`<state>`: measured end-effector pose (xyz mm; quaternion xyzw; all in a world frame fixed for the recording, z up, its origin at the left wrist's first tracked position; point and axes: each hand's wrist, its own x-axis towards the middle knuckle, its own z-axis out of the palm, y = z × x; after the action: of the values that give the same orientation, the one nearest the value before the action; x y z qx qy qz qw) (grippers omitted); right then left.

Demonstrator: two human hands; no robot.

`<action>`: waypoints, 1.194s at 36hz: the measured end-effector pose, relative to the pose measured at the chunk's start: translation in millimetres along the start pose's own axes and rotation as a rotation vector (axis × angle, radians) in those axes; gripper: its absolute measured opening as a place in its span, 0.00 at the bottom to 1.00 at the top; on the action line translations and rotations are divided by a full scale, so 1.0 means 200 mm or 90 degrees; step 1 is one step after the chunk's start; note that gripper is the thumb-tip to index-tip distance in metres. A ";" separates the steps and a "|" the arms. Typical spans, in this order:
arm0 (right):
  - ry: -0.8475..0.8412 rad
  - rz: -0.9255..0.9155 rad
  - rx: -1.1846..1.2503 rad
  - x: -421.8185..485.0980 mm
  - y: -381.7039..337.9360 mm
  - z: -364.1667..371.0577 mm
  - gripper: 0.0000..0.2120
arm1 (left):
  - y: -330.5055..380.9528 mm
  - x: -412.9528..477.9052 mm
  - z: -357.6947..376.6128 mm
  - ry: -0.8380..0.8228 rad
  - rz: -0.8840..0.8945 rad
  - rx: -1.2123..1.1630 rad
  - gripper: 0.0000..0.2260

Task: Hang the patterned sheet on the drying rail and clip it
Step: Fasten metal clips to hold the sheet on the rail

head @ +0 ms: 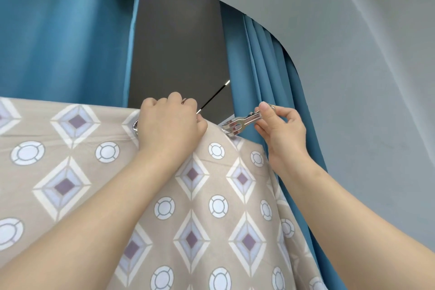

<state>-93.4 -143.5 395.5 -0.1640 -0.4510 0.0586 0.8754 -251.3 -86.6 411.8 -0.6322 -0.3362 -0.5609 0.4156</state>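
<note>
Forearms up, patterned sheet [211,195] already draped over the drying rail [213,97].
Left hand [170,122] fists the fold; right hand [281,125] pinches metal clip [240,123] at 3 o'clock, not yet seated.

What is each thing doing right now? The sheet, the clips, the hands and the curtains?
Sheet: draped over the rail, hanging down.
Rail: mostly covered by the sheet, a bare stretch showing.
Right hand: pinching a metal clip, its tip at the sheet's top edge.
Left hand: closed on the sheet's top edge.
Second clip: half hidden beside the left hand.
Curtains: parted.
</note>
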 end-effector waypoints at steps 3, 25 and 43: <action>-0.009 0.020 0.062 0.01 0.00 0.00 0.07 | 0.00 0.00 0.02 0.031 -0.006 -0.020 0.15; -0.107 0.022 -0.138 -0.02 0.05 0.06 0.09 | -0.01 -0.01 0.00 0.000 -0.049 -0.074 0.15; -0.094 0.133 -0.261 -0.02 0.06 0.04 0.15 | 0.00 -0.02 0.00 0.019 -0.069 -0.090 0.15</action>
<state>-102.4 -130.8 391.7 -0.3790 -0.4970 0.0683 0.7776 -251.8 -87.1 407.0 -0.6326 -0.3231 -0.6140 0.3440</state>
